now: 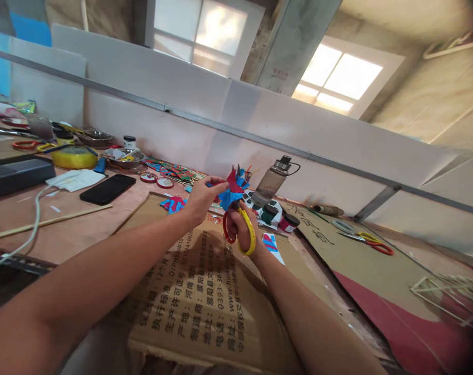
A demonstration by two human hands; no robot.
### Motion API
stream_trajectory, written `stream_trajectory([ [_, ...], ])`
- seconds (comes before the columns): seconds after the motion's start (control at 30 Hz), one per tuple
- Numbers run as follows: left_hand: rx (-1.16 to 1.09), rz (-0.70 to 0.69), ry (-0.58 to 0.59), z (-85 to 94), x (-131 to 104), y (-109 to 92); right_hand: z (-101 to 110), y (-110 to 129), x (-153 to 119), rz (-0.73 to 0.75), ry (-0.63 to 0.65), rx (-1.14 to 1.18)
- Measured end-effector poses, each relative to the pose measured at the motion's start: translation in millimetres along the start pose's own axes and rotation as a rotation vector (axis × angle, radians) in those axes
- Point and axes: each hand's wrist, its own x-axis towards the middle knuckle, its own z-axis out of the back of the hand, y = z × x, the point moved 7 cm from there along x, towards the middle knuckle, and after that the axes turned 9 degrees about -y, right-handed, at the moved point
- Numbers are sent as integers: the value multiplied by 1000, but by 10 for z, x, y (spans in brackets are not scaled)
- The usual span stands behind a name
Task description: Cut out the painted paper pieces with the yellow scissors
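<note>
Pinching red-blue painted paper (230,198) in L hand (202,198), R hand (241,229) gripping scissors (253,235); paper's abv printed cardboard (205,307) on tabletop (70,208), rough edge facing me; bottle (270,186) just beyond, partition (142,78) & windows (220,28) behind.

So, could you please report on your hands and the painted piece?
Left hand pinching painted piece. Right hand holding scissors, blades at the piece. Bottle beyond, nothing visibly blocking.
</note>
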Motion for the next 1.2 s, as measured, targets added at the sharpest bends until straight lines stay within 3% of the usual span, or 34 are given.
stream_trajectory([
  [0.2, 74, 62, 47, 109, 202, -85, 7, -35, 17, -9, 24, -30],
  [0.47, 138, 244, 309, 219, 399, -128, 39, -93, 25, -11, 45, -68],
  [0.67, 194, 172, 315, 208, 428, -140, 53, -91, 24, -13, 63, -120],
  [0.9, 302, 95, 311, 134, 336, -175, 19, -180, 32, -43, 184, -46],
  [1.2, 297, 72, 308, 80, 281, -207, 50, -336, 70, -126, 186, 46],
])
